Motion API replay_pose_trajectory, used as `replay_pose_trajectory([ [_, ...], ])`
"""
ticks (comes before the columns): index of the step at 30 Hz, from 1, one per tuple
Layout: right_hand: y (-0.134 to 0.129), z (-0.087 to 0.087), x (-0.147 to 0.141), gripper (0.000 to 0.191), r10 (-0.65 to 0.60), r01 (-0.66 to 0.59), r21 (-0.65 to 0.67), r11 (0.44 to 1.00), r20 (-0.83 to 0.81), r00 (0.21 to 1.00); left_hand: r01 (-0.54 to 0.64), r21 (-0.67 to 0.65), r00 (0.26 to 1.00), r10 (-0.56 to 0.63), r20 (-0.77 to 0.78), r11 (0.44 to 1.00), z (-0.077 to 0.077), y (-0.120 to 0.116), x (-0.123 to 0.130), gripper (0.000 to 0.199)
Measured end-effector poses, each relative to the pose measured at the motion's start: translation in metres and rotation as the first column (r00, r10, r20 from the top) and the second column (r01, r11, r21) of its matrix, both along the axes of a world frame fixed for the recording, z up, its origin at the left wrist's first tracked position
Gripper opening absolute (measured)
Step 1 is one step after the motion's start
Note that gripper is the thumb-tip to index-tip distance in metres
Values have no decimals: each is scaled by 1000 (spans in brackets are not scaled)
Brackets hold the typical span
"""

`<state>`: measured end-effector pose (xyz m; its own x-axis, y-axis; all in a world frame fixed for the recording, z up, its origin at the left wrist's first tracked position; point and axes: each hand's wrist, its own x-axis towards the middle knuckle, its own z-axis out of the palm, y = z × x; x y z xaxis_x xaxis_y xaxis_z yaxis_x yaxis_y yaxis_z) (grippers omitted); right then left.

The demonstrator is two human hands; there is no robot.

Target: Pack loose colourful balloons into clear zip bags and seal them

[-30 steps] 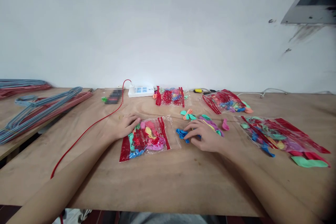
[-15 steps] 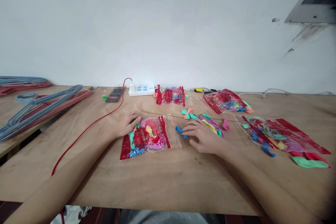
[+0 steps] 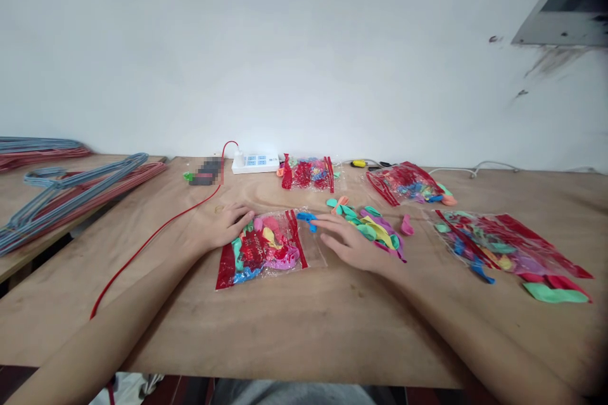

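Observation:
My left hand [image 3: 228, 226] lies flat with fingers stretched over the upper left edge of a clear and red plastic bag [image 3: 303, 239] that holds balloons of several colours. My right hand [image 3: 350, 242] is just right of the bag's clear end, palm down, fingers extended and apart. Its foremost fingertips touch a blue balloon [image 3: 306, 220] at that end of the bag; I cannot tell whether the balloon is over or inside the clear film. Beside and behind my right hand lies a loose pile of green, yellow and purple balloons [image 3: 377, 228], partly hidden by the hand.
Other balloon bags lie at the back [image 3: 308, 174], back right [image 3: 403, 182] and right [image 3: 517, 243], some with balloons spilling out. A white power strip [image 3: 255, 163] with a red cord [image 3: 156, 234] stands by the wall. Blue and red hangers [image 3: 85, 196] are stacked at left.
My right hand has moved left toward the bag, and the blue balloon has shifted left with it to the bag's clear end. More of the loose pile shows. My left hand stays put.

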<state>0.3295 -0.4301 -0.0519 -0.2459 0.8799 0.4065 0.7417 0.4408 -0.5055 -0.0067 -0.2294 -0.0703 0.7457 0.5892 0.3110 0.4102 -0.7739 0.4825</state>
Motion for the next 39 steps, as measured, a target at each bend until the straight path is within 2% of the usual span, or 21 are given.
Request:
replay_pose_trajectory([
  [4, 20, -4, -22, 36, 26, -16, -61, 998, 161, 987, -10, 10, 1000, 10, 4, 1000, -3, 1, -1, 57],
  [6, 26, 0, -35, 33, 99, -85, -83, 993, 173, 980, -11, 13, 1000, 11, 7, 1000, -5, 2, -2, 56],
  [9, 31, 8, -47, 46, 342, -337, -105, 935, 28, 939, 3, 14, 1000, -3, 14, 1000, -6, 3, -3, 55],
  [11, 32, 8, -47, 61, 415, -421, -81, 903, -85, 906, 18, 14, 1000, -18, 6, 1000, -6, 3, -3, 55],
  [13, 33, 2, -40, 68, 351, -360, -40, 932, -138, 926, 28, 18, 1000, -28, 1, 999, -5, 3, -3, 55],
  [16, 29, -10, -21, 67, 181, -187, -20, 982, -160, 970, 19, 23, 1000, -19, 16, 1000, -4, 2, -2, 55],
  [19, 19, -14, -9, 63, 110, -112, -3, 994, -139, 984, 6, 21, 1000, -6, 9, 1000, -3, 2, -1, 56],
  [23, 5, -8, -14, 55, 148, -148, 32, 988, 27, 989, -11, 20, 1000, 11, 8, 1000, -4, 2, -1, 57],
  [27, 0, -3, -39, 37, 214, -217, -17, 976, 241, 947, 0, 26, 1000, -1, 22, 1000, -11, 7, -2, 55],
  [32, -1, -4, -59, 39, 308, -312, -42, 949, 330, 892, 10, 21, 1000, -11, 24, 1000, -16, 11, -3, 53],
  [36, -3, -6, -42, 49, 285, -301, 18, 953, 267, 920, -2, 5, 1000, 2, 23, 1000, -11, 7, -2, 54],
  [39, -5, -4, -12, 55, 165, -197, 127, 972, 230, 959, -1, -1, 1000, 1, 24, 1000, -7, 3, -1, 56],
])
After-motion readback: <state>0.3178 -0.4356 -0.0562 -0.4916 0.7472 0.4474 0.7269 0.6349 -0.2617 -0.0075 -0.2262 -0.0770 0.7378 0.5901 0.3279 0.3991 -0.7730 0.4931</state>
